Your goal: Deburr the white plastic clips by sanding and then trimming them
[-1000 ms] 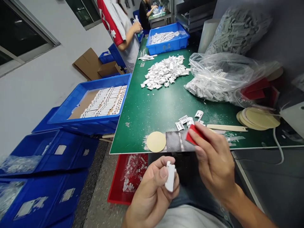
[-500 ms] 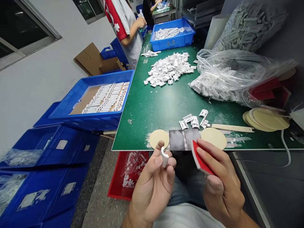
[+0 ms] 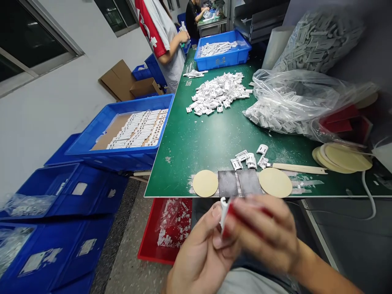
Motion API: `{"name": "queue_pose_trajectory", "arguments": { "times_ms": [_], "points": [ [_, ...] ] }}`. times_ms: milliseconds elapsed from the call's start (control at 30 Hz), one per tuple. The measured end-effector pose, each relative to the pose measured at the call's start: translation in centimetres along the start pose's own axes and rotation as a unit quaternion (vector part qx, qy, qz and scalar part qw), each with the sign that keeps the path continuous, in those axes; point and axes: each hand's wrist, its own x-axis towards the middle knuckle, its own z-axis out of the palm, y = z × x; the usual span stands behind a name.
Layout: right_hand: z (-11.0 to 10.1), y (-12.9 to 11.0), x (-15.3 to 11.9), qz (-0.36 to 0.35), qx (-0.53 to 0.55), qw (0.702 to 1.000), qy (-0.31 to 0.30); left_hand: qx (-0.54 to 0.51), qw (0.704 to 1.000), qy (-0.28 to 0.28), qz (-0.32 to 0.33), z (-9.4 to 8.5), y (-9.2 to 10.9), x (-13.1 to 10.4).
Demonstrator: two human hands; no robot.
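Observation:
Just off the table's front edge, my left hand [image 3: 202, 253] pinches a small curved white plastic part [image 3: 223, 209] between thumb and fingers. My right hand [image 3: 266, 230], blurred by motion, is closed around a red sanding pad [image 3: 227, 228] and brings it against the white part. Fingers hide most of the pad. On the table edge beyond my hands lie a round yellow abrasive disc [image 3: 205, 183], two dark rectangular sheets [image 3: 227, 183] and a second yellow disc [image 3: 275, 182]. Several similar white parts [image 3: 251, 160] sit behind them, beside a pale flat-handled tool [image 3: 298, 168].
A heap of white parts [image 3: 217, 92] covers the green table's [image 3: 183, 143] far middle. Plastic bags of parts [image 3: 281, 110] stand right. Blue bins [image 3: 122, 159] flank the left side, and a red bin [image 3: 150, 245] sits below. A co-worker [image 3: 174, 49] stands at the far left.
My right hand has moved left with the sanding pad, from apart to up against the white part. My left hand has shifted slightly right and down, keeping its pinch.

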Motion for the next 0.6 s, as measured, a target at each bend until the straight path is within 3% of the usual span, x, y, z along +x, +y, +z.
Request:
{"name": "queue_pose_trajectory", "arguments": {
  "times_ms": [100,167,200,267,333,400,467,600],
  "points": [
    [-0.5,1.0,1.5,-0.084,-0.007,0.996,0.013,-0.021,1.000,-0.009,-0.016,-0.2,-0.5,0.1],
    [-0.9,2.0,2.2,-0.147,-0.005,0.989,0.001,0.031,0.999,-0.029,-0.024,-0.7,-0.8,0.1],
    [-1.3,2.7,2.5,-0.138,-0.006,0.990,-0.014,0.072,0.996,-0.050,-0.023,-0.9,-0.7,0.1],
    [-2.1,4.1,2.5,-0.011,0.004,1.000,-0.029,0.177,0.977,-0.113,-0.023,-1.1,-0.2,0.2],
    [-3.3,5.3,1.7,0.166,0.039,0.985,0.012,0.287,0.938,-0.190,-0.032,-0.4,0.8,0.9],
    [-4.5,6.2,0.2,0.260,0.098,0.958,0.075,0.368,0.890,-0.268,-0.024,1.9,2.0,2.6],
    [-5.4,6.4,-1.7,0.292,0.144,0.940,0.099,0.399,0.852,-0.337,0.041,5.9,2.8,5.3],
    [-6.6,5.5,-4.6,0.319,0.171,0.927,0.098,0.402,0.843,-0.295,0.200,14.6,3.0,12.1]
  ]
}}
